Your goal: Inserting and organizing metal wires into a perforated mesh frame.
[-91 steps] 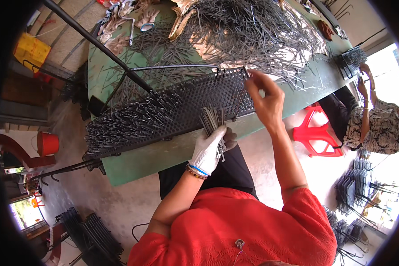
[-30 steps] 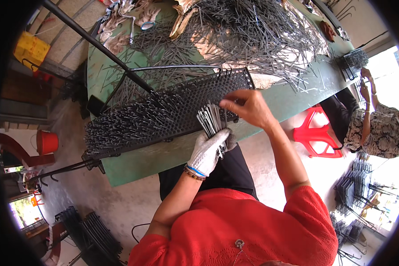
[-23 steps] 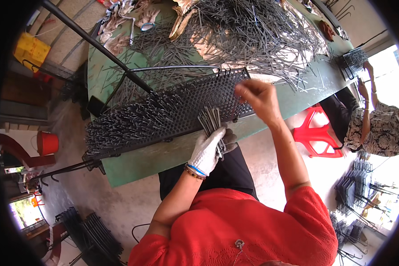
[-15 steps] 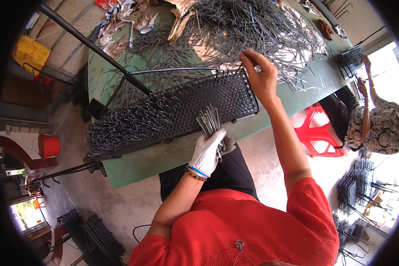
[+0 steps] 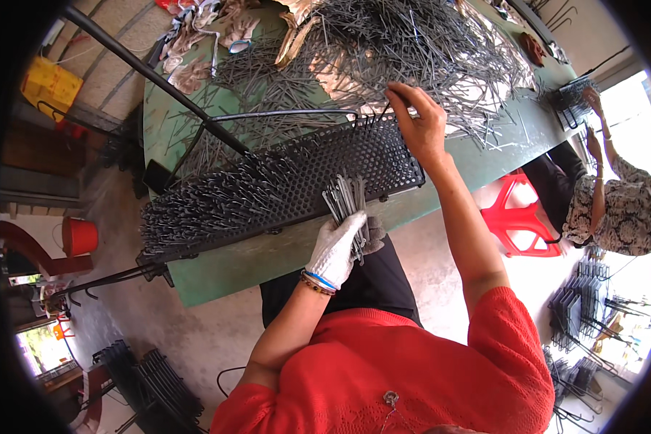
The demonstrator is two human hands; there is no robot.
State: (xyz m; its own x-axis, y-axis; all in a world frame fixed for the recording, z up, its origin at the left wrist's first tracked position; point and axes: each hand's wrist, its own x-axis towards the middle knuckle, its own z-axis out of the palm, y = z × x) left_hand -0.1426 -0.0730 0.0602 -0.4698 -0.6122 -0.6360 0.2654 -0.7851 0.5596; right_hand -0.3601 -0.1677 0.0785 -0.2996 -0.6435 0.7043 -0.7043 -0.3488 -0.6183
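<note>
Left hand [image 5: 338, 247], in a white glove, gripping a bundle of thin grey metal pins [image 5: 347, 204] just below the centre of the frame, grip clamped around the lower ends while the upper ends are fanning out over the near edge of the black perforated tray [image 5: 340, 163]. Right hand [image 5: 421, 124], bare, reaching to the far upper right corner of that tray, fingertips [image 5: 394, 92] pinching together on a single pin [image 5: 385, 111] standing at the tray's rim. Tray lying slantwise across the middle of the frame, its left half bristling with upright pins [image 5: 210, 202], its right half showing bare holes. Resting on a green tabletop [image 5: 267, 253], with a large loose heap of pins [image 5: 405, 43] spreading across the upper centre and upper right. Black metal rod [image 5: 152, 76] crossing from the upper left toward the tray. Crumpled gloves and rags [image 5: 195, 43] lying at the upper left of the tabletop. Red plastic stool [image 5: 517, 217] standing at the right, beside another person in a patterned top [image 5: 618, 210] handling a wire rack [image 5: 571, 94]. Red bucket [image 5: 79, 235] sitting at the left edge.
</note>
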